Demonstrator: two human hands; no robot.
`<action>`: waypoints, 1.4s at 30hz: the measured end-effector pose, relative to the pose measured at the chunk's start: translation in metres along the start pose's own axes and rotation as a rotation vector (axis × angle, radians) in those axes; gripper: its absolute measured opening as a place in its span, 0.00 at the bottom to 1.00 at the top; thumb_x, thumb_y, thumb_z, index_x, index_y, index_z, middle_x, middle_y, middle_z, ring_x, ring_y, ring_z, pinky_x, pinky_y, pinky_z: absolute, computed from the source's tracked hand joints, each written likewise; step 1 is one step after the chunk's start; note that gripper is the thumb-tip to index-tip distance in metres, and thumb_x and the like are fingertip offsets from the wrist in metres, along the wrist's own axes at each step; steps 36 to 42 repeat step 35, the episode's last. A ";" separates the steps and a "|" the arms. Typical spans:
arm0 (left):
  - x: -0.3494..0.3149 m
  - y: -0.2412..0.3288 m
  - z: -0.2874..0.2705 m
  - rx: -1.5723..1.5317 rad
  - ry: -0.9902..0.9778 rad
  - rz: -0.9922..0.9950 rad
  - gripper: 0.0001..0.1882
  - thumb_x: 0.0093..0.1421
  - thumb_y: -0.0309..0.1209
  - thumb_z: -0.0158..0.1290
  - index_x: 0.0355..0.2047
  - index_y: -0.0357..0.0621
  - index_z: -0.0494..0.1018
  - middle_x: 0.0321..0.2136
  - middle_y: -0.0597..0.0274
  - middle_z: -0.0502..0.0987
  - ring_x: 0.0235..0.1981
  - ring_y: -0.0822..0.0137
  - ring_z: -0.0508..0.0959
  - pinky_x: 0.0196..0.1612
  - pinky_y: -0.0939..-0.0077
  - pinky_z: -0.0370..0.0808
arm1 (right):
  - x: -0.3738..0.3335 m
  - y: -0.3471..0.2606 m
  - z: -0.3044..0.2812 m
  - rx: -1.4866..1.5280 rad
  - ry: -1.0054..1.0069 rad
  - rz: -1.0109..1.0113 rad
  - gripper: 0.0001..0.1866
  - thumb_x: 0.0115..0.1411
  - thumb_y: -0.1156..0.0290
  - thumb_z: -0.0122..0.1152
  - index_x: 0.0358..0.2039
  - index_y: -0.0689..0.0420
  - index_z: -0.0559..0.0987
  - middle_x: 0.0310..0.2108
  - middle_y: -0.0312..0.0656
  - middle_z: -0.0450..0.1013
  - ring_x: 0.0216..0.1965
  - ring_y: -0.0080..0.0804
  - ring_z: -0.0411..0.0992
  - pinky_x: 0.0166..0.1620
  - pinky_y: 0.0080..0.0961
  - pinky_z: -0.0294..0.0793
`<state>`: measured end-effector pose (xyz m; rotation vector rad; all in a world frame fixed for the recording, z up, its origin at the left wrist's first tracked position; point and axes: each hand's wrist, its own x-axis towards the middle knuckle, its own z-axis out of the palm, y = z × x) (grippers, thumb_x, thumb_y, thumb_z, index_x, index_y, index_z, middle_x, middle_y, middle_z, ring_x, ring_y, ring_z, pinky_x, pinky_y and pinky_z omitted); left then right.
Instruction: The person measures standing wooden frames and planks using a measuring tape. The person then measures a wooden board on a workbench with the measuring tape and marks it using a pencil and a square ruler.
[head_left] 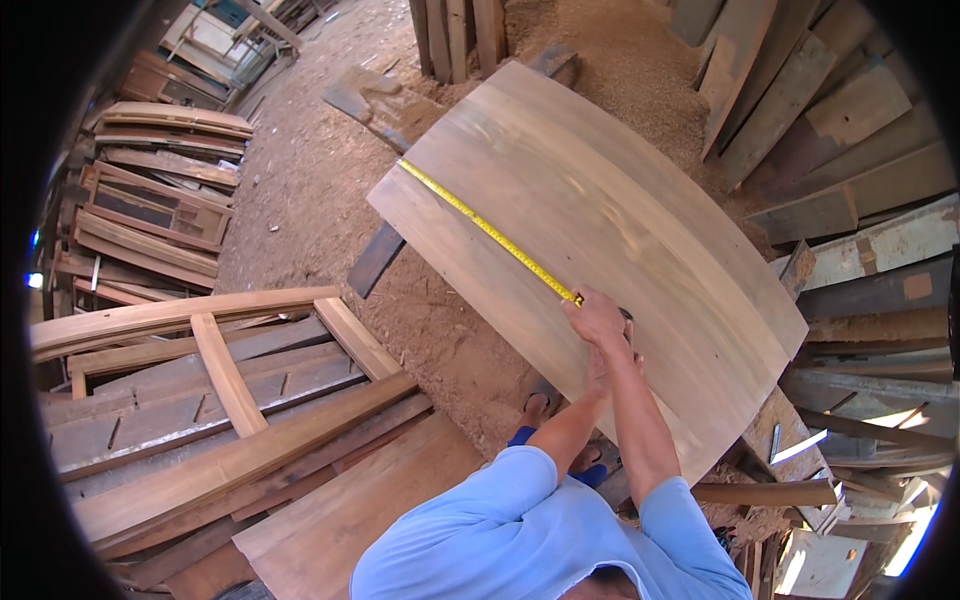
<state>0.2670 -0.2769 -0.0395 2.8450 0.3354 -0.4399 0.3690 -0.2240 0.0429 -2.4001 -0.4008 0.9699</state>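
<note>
A yellow tape measure (490, 230) lies stretched over a wide wooden panel (640, 240). Its far end sits by the panel's far left edge. My right hand (595, 318) is closed on the near end of the blade, over the panel's middle. Just behind and partly under the right wrist, my left hand (603, 372) is closed around what looks like the dark tape case, of which only bits show. My forearms cross close together there, hiding most of the left fingers.
Supports (375, 258) jut out from under the panel. A curved wooden frame (230, 375) rests on stacked boards at the left, with a flat board (350, 510) beside it. Planks (800, 110) lean at the right. Sawdust covers the floor (320, 170); my sandalled feet stand near the panel.
</note>
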 end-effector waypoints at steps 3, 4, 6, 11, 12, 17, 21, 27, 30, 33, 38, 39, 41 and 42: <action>-0.002 0.002 -0.002 -0.001 0.000 0.016 0.45 0.65 0.53 0.43 0.73 0.36 0.47 0.73 0.39 0.46 0.75 0.38 0.40 0.73 0.39 0.34 | 0.004 -0.001 -0.001 0.001 0.006 0.007 0.26 0.59 0.47 0.58 0.52 0.49 0.80 0.48 0.50 0.79 0.52 0.50 0.76 0.54 0.45 0.74; -0.004 0.003 -0.002 0.001 0.000 0.022 0.45 0.65 0.53 0.43 0.73 0.36 0.47 0.73 0.39 0.46 0.75 0.38 0.41 0.73 0.40 0.35 | 0.005 0.000 -0.002 0.005 0.004 0.015 0.26 0.59 0.47 0.58 0.52 0.49 0.80 0.48 0.50 0.79 0.52 0.51 0.76 0.55 0.45 0.74; -0.004 0.001 -0.004 0.010 0.001 0.020 0.45 0.65 0.54 0.43 0.73 0.36 0.48 0.73 0.40 0.47 0.75 0.38 0.41 0.73 0.40 0.35 | 0.000 -0.003 -0.006 0.016 -0.017 0.041 0.26 0.59 0.47 0.58 0.53 0.47 0.80 0.50 0.48 0.79 0.53 0.48 0.76 0.56 0.45 0.73; -0.006 0.002 -0.007 0.039 0.013 0.033 0.44 0.65 0.54 0.42 0.72 0.36 0.49 0.73 0.40 0.49 0.74 0.37 0.42 0.73 0.40 0.37 | -0.022 0.030 -0.007 0.031 0.028 0.084 0.26 0.59 0.48 0.59 0.56 0.44 0.78 0.51 0.47 0.78 0.53 0.49 0.76 0.58 0.47 0.72; -0.005 0.003 -0.008 0.052 0.020 0.035 0.44 0.65 0.54 0.42 0.72 0.37 0.49 0.73 0.40 0.49 0.74 0.37 0.43 0.73 0.40 0.37 | -0.030 0.044 -0.008 -0.005 0.075 0.074 0.28 0.59 0.48 0.59 0.57 0.44 0.77 0.52 0.48 0.77 0.54 0.51 0.75 0.59 0.47 0.71; 0.004 0.010 -0.009 0.155 0.064 0.073 0.44 0.65 0.55 0.42 0.72 0.37 0.51 0.73 0.40 0.51 0.74 0.36 0.44 0.73 0.40 0.39 | -0.076 0.126 -0.025 -0.012 0.157 0.233 0.32 0.57 0.49 0.61 0.61 0.44 0.73 0.55 0.50 0.74 0.57 0.57 0.71 0.60 0.49 0.70; 0.005 -0.004 -0.004 0.096 0.212 0.033 0.42 0.66 0.50 0.41 0.70 0.30 0.51 0.72 0.35 0.48 0.74 0.38 0.43 0.73 0.40 0.37 | -0.132 0.179 -0.037 -0.029 0.266 0.291 0.30 0.54 0.54 0.66 0.57 0.47 0.72 0.53 0.48 0.74 0.55 0.56 0.72 0.59 0.49 0.70; -0.028 0.016 0.024 0.055 0.210 -0.075 0.41 0.66 0.46 0.41 0.71 0.29 0.48 0.73 0.33 0.46 0.75 0.38 0.40 0.73 0.40 0.36 | -0.216 0.289 -0.054 -0.073 0.376 0.341 0.27 0.52 0.57 0.68 0.53 0.45 0.74 0.50 0.47 0.75 0.52 0.57 0.73 0.56 0.49 0.72; -0.051 0.039 0.038 0.015 0.269 -0.168 0.43 0.65 0.46 0.42 0.71 0.28 0.47 0.73 0.32 0.44 0.75 0.37 0.40 0.73 0.39 0.36 | -0.248 0.338 -0.061 -0.106 0.401 0.357 0.28 0.51 0.57 0.69 0.54 0.42 0.74 0.49 0.47 0.75 0.52 0.56 0.73 0.56 0.49 0.71; -0.058 0.052 0.042 0.047 0.297 -0.206 0.44 0.63 0.46 0.43 0.71 0.27 0.46 0.73 0.31 0.43 0.75 0.36 0.40 0.72 0.37 0.36 | -0.270 0.385 -0.061 -0.140 0.447 0.356 0.30 0.51 0.58 0.70 0.56 0.41 0.75 0.48 0.47 0.76 0.52 0.55 0.73 0.56 0.49 0.71; -0.055 0.051 0.042 0.074 0.312 -0.213 0.47 0.63 0.48 0.46 0.72 0.28 0.44 0.73 0.33 0.42 0.75 0.37 0.40 0.72 0.35 0.35 | -0.278 0.404 -0.054 -0.148 0.463 0.345 0.31 0.50 0.58 0.70 0.57 0.40 0.74 0.47 0.48 0.77 0.51 0.55 0.74 0.56 0.49 0.71; -0.055 0.051 0.042 0.074 0.312 -0.213 0.47 0.63 0.48 0.46 0.72 0.28 0.44 0.73 0.33 0.42 0.75 0.37 0.40 0.72 0.35 0.35 | -0.278 0.404 -0.054 -0.148 0.463 0.345 0.31 0.50 0.58 0.70 0.57 0.40 0.74 0.47 0.48 0.77 0.51 0.55 0.74 0.56 0.49 0.71; -0.055 0.051 0.042 0.074 0.312 -0.213 0.47 0.63 0.48 0.46 0.72 0.28 0.44 0.73 0.33 0.42 0.75 0.37 0.40 0.72 0.35 0.35 | -0.278 0.404 -0.054 -0.148 0.463 0.345 0.31 0.50 0.58 0.70 0.57 0.40 0.74 0.47 0.48 0.77 0.51 0.55 0.74 0.56 0.49 0.71; -0.055 0.051 0.042 0.074 0.312 -0.213 0.47 0.63 0.48 0.46 0.72 0.28 0.44 0.73 0.33 0.42 0.75 0.37 0.40 0.72 0.35 0.35 | -0.278 0.404 -0.054 -0.148 0.463 0.345 0.31 0.50 0.58 0.70 0.57 0.40 0.74 0.47 0.48 0.77 0.51 0.55 0.74 0.56 0.49 0.71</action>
